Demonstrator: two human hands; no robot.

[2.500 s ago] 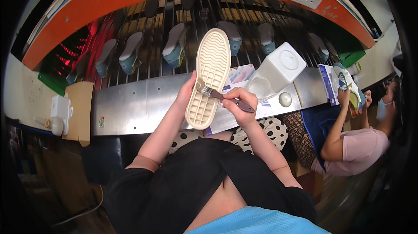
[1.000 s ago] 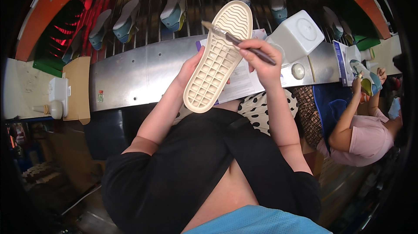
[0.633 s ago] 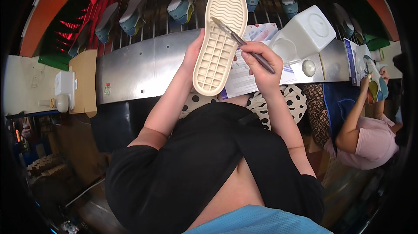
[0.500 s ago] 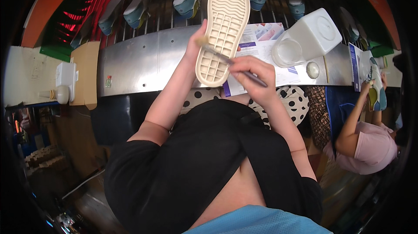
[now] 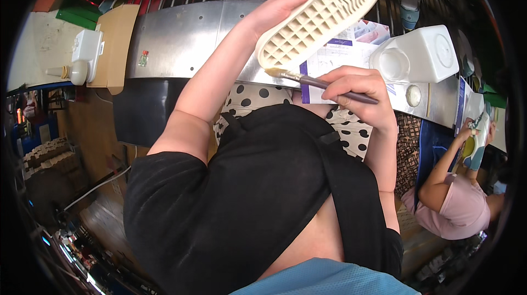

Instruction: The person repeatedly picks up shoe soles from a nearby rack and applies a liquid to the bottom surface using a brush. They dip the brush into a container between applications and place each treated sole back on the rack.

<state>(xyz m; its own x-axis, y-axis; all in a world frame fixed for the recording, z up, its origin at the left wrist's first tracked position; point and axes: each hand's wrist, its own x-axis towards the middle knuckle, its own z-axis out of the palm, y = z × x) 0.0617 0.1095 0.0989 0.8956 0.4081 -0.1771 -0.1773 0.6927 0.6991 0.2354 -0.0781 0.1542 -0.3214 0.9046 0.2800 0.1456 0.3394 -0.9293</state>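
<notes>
Working in front of a long steel tabletop, having printed papers laid over one part of it, perhaps for shielding the metal from drops. Holding the cream shoe sole in the air above this tabletop, slanting to the upper right and going out of view at the top. Turning its ridged and gridded face upward, probably for seeing the whole pattern easily. Gripping it by the left side with the left hand, seemingly choosing the edge for not covering the grid. Having a white container at the right side, partly over the papers, likely for being within short reach of the right hand. Gripping a brush by the dark handle with this right hand, perhaps for steering its tip finely. Pointing the bristles to the lower end of the sole, touching or only just beside, not being able to tell which. Having a small round pale thing near the container, probably also for convenient reaching
</notes>
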